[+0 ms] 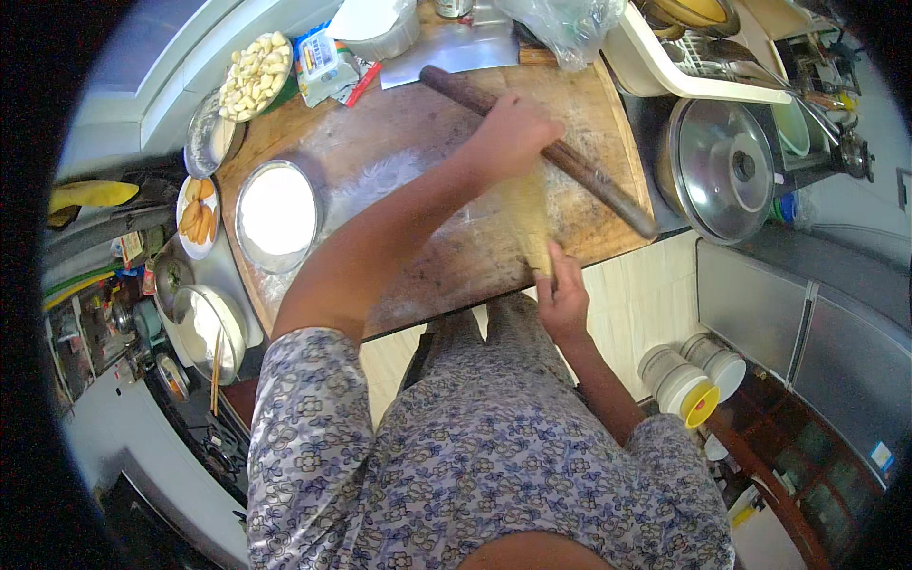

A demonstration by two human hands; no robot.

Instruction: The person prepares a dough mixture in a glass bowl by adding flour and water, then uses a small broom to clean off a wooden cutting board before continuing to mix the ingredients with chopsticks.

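My left hand (519,139) is closed around the middle of a dark wooden rolling pin (602,187). The pin lies at a slant over a floured wooden board (420,278). At the board's near edge, my right hand (564,293) grips the narrow end of a pale yellow tool (526,210), which looks like a straw brush. Motion blurs its wide far part, just below my left hand. White flour dusts the board left of the pin. A round bowl of white flour (278,206) stands on the board's left side.
Peeled garlic cloves (258,77) fill a bowl at the far left, near food packets (328,64) and a metal sheet (452,53). A lidded pot (725,171) and a cream dish rack (712,89) stand right. Chopsticks (216,370) lean in a bowl at left.
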